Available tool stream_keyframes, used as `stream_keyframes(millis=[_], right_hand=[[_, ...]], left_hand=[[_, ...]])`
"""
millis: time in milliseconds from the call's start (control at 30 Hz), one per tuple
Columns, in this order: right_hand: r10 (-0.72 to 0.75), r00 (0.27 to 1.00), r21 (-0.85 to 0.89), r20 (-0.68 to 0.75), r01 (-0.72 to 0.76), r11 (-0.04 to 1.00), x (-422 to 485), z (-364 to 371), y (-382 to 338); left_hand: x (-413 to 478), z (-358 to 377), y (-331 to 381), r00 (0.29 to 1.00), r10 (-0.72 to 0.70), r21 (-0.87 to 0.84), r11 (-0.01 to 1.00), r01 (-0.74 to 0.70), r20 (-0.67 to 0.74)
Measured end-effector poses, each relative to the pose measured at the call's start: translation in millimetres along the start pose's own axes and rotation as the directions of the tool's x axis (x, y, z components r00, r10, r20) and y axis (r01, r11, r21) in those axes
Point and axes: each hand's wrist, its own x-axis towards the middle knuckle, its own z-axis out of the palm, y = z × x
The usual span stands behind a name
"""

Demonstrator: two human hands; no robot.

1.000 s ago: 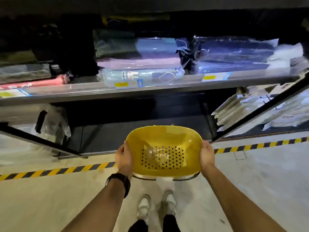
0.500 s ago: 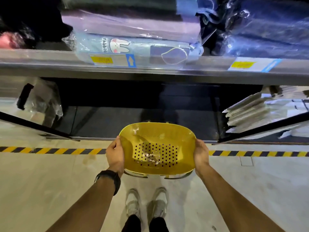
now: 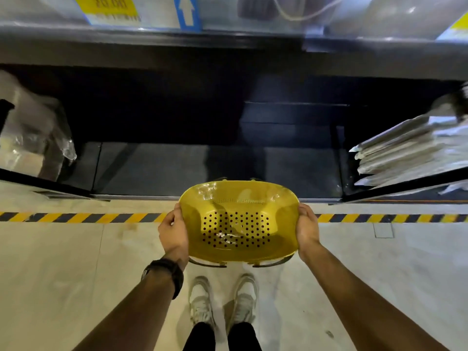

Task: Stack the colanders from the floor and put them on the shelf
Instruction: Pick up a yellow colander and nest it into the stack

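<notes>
The shelf [image 3: 164, 168] fills your view from 9 through 12 to 3 o'clock and stands much nearer than half a second ago. Its upper edge has slid to the top of the frame, and most of the wrapped goods above it have gone from sight. The floor [image 3: 63, 262] lies beneath you, crossed from 9 to 3 by striped tape [image 3: 76, 217]. Flat packets [image 3: 405, 153] lean in the lower bay at 2 o'clock, and a plastic-wrapped bundle [image 3: 30, 138] sits at 10. The yellow colander [image 3: 240, 224] hangs dead centre above the floor, its far rim over the bay's lip, much as before. Your left hand [image 3: 174, 231] clasps its 9 o'clock side and your right hand [image 3: 307, 229] its 3 o'clock side, both closed on the rim in the same hold as earlier. At 11 o'clock a yellow label [image 3: 109, 6] carries print too blurred to read. Beside it, a blue label [image 3: 187, 11] shows a white arrow pointing up.
</notes>
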Motion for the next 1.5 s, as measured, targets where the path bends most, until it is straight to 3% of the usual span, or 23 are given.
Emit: stream_keyframes(millis=[300, 833, 1500], right_hand=[[-0.038, 0.999, 0.024, 0.019, 0.038, 0.999, 21.5, 6.0, 21.1], [-0.079, 0.997, -0.093, 0.002, 0.079, 0.993, 34.4, 8.4, 32.2], [-0.100, 0.995, -0.116, 0.002, 0.099, 0.988, 42.8, 10.7, 38.2]], left_hand=[[13.5, 8.7, -18.1, 0.980, 0.199, 0.119, 0.973, -0.196, -0.015], [19.7, 14.9, -28.9, 0.986, 0.165, 0.076, 0.983, -0.165, 0.004], [23.1, 18.7, -32.0, 0.988, 0.151, 0.072, 0.986, -0.151, 0.000]])
